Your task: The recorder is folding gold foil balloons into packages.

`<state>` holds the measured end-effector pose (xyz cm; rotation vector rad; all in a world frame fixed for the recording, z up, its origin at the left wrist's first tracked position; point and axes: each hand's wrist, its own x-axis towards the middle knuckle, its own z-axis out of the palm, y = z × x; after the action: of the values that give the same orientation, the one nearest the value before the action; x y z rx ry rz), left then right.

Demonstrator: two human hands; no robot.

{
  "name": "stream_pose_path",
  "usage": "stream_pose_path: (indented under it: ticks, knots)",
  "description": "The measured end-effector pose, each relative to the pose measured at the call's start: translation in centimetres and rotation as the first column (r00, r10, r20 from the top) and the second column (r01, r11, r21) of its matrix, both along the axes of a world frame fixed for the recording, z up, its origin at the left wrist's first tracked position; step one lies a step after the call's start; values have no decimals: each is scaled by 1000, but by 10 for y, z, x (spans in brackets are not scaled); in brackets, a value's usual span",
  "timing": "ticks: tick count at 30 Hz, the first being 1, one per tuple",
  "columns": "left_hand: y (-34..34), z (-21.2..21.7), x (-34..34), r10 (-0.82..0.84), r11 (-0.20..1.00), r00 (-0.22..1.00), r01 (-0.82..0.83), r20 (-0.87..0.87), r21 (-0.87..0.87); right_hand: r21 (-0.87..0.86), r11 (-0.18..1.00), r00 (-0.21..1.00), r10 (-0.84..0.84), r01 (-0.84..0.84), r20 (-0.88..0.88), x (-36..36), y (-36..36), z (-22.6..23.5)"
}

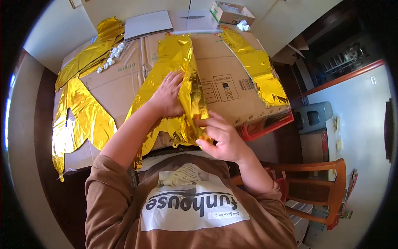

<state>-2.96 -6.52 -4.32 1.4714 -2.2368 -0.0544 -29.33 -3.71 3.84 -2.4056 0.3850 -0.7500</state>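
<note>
A flat, uninflated gold foil balloon [174,58] lies in front of me on a large cardboard box, its right side folded over lengthwise. My left hand [169,93] rests flat on the foil, fingers stretched out toward the far end, with a ring on one finger. At the near right edge my right hand [219,135] pinches the folded foil between thumb and fingers. A second gold foil balloon [83,110] lies spread out at the left. Another flat gold foil piece [255,68] is at the right.
Beneath the foil is the cardboard box [120,85]. White crumpled bits [112,56] lie beside the left balloon. Along the back are a pale flat panel [148,25] and an open small box [232,13]. A red crate [267,128] and wooden chair [338,182] stand at the right.
</note>
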Motion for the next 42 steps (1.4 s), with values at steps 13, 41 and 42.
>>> stream_pose_path:
  ticks: [13, 41, 42]
  knots:
    - [-7, -15, 9, -19, 999, 987, 26, 157, -42, -398, 871, 904, -384, 286, -190, 5, -109, -69]
    - [0, 2, 5, -36, 999, 994, 36, -102, -1, -531, 843, 881, -312, 84, -357, 22, -106, -64]
    - [0, 9, 3, -20, 999, 986, 25, -166, 26, -524, 847, 879, -312, 86, -360, 21, -106, -64]
